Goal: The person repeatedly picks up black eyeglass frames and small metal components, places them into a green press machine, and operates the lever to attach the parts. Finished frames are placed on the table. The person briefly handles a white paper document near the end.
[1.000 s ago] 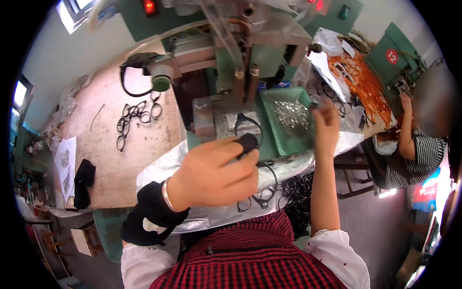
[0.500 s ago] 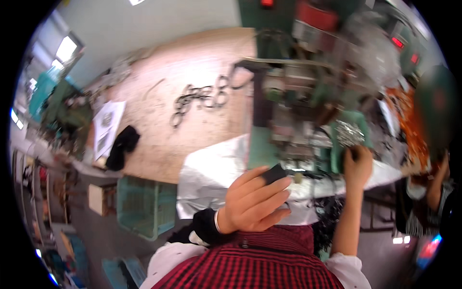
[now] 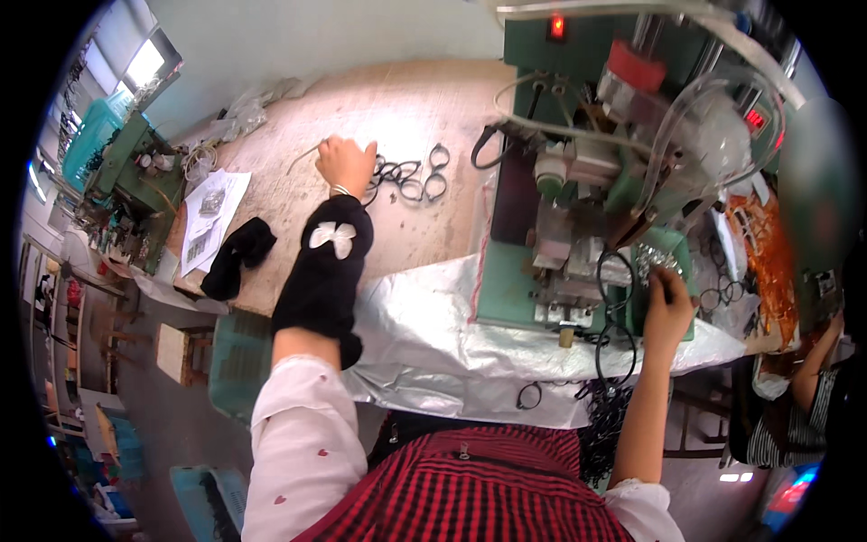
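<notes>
Over the wooden tabletop point(image 3: 433, 99), my left hand point(image 3: 347, 165) reaches out, thumb apart from the fingers, beside a group of black rings point(image 3: 411, 185). No item shows in it, though its palm side is hidden. My left forearm wears a black sleeve point(image 3: 325, 262) with a white bow. My right hand point(image 3: 670, 312) is at a green tray point(image 3: 679, 242) of small shiny metal pieces point(image 3: 655, 257), its fingers bent together at the tips; whatever they pinch is too small to make out. Linked black rings point(image 3: 616, 316) hang at the front of the green machine point(image 3: 506, 285).
A silver sheet point(image 3: 415, 316) covers the table's front edge. Printed paper point(image 3: 214, 212) and a black cloth piece point(image 3: 239, 257) lie at the left. Clear tubing point(image 3: 664, 135) loops over the machine. Another person's arm point(image 3: 813, 366) shows at the far right, near orange material point(image 3: 768, 262).
My left hand has moved from in front of the machine, where it held a dark flat piece, up and left over the table. My right hand stays at the tray. The head view has shifted slightly.
</notes>
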`<state>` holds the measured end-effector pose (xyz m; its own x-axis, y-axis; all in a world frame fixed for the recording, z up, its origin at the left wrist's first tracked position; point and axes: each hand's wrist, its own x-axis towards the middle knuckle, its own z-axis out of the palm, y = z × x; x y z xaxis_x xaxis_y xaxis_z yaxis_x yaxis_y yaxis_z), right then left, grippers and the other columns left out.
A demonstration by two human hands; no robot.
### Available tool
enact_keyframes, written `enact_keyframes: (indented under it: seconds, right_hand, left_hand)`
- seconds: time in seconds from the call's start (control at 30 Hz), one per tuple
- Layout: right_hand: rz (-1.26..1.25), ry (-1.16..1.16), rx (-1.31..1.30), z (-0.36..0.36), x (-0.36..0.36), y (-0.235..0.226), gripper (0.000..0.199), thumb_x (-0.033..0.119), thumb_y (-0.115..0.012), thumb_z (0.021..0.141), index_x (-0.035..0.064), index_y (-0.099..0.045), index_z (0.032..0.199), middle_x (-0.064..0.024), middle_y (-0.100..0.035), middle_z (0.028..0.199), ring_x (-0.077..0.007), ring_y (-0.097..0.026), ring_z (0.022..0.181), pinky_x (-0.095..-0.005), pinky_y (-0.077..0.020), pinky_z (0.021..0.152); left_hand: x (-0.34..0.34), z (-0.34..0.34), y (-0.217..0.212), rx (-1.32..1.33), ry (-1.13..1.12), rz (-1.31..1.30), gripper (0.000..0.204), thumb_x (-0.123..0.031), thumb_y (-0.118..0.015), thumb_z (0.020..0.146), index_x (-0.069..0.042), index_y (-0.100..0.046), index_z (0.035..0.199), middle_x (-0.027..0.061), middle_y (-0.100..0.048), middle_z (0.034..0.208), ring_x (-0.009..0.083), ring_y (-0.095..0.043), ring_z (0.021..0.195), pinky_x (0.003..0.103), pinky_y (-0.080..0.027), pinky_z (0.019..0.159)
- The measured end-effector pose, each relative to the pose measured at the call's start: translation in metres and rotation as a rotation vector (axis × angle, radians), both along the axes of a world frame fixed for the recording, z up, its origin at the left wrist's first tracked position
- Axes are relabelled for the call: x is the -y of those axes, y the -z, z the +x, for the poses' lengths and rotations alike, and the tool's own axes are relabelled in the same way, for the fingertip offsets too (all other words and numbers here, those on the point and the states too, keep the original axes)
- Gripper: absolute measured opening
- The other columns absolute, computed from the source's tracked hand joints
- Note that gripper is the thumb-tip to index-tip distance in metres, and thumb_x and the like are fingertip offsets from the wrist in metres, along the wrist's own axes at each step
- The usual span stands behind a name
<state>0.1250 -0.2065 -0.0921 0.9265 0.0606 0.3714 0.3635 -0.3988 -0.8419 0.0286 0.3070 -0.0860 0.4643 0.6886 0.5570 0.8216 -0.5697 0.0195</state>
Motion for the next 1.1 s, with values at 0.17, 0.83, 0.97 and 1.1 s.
enact_keyframes:
  seconds: [0.17, 0.83, 0.97, 1.1]
  right_hand:
    - [-0.03, 0.15, -0.025, -0.032, 0.057, 0.004, 0.014, 0.0, -0.066, 0.083, -0.0015, -0.068, 0.097, -0.006, -0.067, 0.089, -0.0142, -0.062, 0.086, -0.0271, -0.0472, 0.083]
    - [0.516, -0.341, -0.142, -0.036, -0.062, -0.083, 0.051, -0.004, -0.069, 0.076, -0.0007, -0.051, 0.124, 0.0002, -0.059, 0.083, -0.007, -0.056, 0.084, -0.021, -0.0432, 0.081]
    - [0.869, -0.467, -0.367, -0.04, -0.067, -0.09, 0.053, -0.008, -0.069, 0.078, -0.0009, -0.05, 0.127, -0.0004, -0.062, 0.084, -0.0077, -0.057, 0.086, -0.0207, -0.0443, 0.082]
    - [0.962, -0.442, -0.393, -0.05, -0.076, -0.087, 0.051, -0.006, -0.067, 0.079, -0.0008, -0.051, 0.127, -0.0038, -0.066, 0.092, -0.0102, -0.059, 0.089, -0.0246, -0.0453, 0.086]
  left_hand:
    - [-0.041, 0.01, 0.071, -0.02, -0.041, -0.305, 0.035, -0.034, -0.06, 0.082, -0.004, -0.075, 0.092, 0.0187, -0.068, 0.103, 0.0382, -0.061, 0.096, 0.046, -0.05, 0.084]
    - [0.235, -0.073, -0.047, 1.183, 0.902, -1.143, 0.011, -0.009, -0.052, 0.099, -0.005, -0.051, 0.109, 0.0103, -0.063, 0.095, 0.0191, -0.065, 0.089, 0.039, -0.059, 0.076]
    - [0.268, -0.044, -0.137, 1.101, 1.414, -0.702, 0.015, -0.009, -0.055, 0.098, -0.004, -0.051, 0.111, 0.0127, -0.065, 0.093, 0.0212, -0.066, 0.086, 0.036, -0.058, 0.07]
    - [0.279, -0.021, -0.148, 1.175, 1.299, -0.743, 0.012, -0.008, -0.054, 0.098, -0.001, -0.05, 0.106, 0.0136, -0.064, 0.092, 0.0182, -0.066, 0.084, 0.032, -0.058, 0.066]
